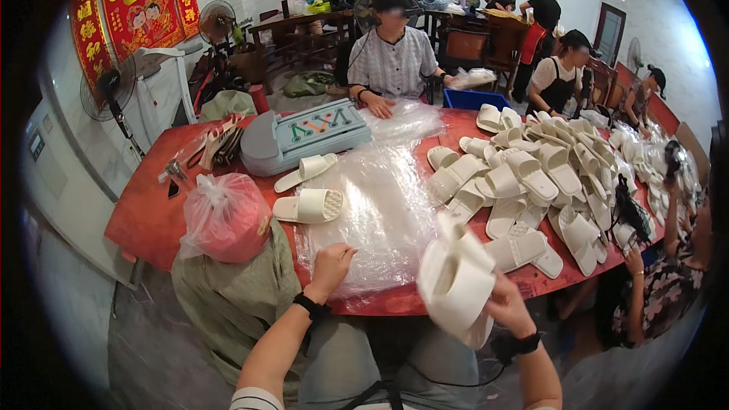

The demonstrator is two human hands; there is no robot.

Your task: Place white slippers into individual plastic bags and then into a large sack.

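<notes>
My right hand (508,305) grips cream slide slippers (456,281), seemingly a pair pressed together, in front of the table's near edge. My left hand (332,267) is closed, its fingers curled over the near left corner of a stack of clear plastic bags (380,212). Whether it pinches any film cannot be made out. Just beyond it lies one cream slipper (310,206), with another slipper (306,171) farther back. To the right spreads a large heap of similar slippers (531,171).
A pink bundle in a clear bag (228,216) sits at the red table's (152,216) left edge. Behind it stands a grey-green case (304,137). Across the table a person (395,61) handles plastic bags near a blue bin (474,100). Other people work along the right side.
</notes>
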